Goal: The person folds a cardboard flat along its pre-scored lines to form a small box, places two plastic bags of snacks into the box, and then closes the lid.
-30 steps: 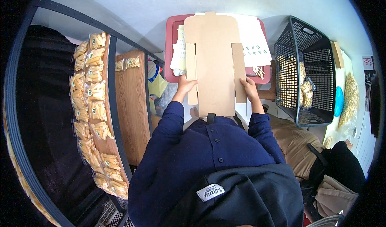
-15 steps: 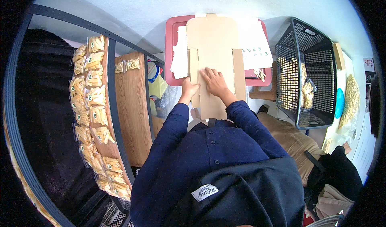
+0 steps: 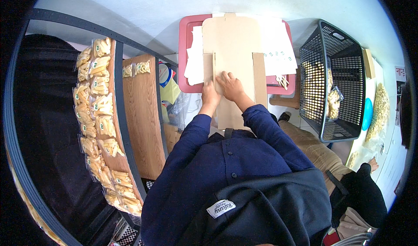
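A partly folded brown cardboard box blank (image 3: 233, 41) lies lengthwise in front of me, its near end close to my body. Narrow flaps run along both of its sides. My left hand (image 3: 210, 97) is closed at the left side flap (image 3: 208, 65), its fingers close together; their undersides are hidden. Right beside it, my right hand (image 3: 231, 89) rests on the middle panel with its fingers spread and the tips near the left crease. The right side flap (image 3: 260, 78) is untouched.
Beneath the cardboard are white printed sheets (image 3: 278, 41) and a red tray (image 3: 185, 50). A black mesh basket (image 3: 344, 71) with snack packs stands right. Shelves (image 3: 141, 111) at left carry bagged snacks (image 3: 104, 104). At lower right sits another person (image 3: 361, 193) beside a large snack bag (image 3: 379, 111).
My left hand has moved right, from the left flap's outer edge toward the crease and my right hand. The right hand has hardly moved.
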`<action>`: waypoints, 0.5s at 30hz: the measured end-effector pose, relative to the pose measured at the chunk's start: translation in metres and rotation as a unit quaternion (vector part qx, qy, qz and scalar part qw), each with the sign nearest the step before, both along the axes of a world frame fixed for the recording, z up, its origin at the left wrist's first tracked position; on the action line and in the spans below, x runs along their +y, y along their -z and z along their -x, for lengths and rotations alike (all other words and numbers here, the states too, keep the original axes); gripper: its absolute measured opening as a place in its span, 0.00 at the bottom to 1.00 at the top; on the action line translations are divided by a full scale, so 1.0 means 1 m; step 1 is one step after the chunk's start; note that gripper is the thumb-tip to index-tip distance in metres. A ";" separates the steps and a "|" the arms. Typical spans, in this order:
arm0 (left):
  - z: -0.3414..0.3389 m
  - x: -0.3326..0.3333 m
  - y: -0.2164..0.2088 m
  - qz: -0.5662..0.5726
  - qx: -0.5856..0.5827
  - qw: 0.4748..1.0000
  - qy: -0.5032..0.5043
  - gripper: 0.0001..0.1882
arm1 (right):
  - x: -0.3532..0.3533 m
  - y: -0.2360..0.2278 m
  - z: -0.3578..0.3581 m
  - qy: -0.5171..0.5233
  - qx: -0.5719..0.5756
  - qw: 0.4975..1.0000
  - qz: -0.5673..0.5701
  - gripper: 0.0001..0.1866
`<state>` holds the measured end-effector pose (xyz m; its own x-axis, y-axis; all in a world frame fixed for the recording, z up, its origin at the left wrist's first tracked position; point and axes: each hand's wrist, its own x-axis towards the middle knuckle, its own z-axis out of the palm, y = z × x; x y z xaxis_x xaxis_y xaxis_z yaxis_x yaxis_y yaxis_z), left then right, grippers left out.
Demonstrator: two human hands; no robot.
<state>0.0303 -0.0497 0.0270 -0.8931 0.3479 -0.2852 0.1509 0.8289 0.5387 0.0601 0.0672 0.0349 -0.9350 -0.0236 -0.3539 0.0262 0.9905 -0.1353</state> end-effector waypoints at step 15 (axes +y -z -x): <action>-0.015 -0.001 -0.015 -0.035 -0.006 0.995 0.093 0.41 | 0.039 0.005 -0.027 -0.066 0.046 0.985 0.155 0.61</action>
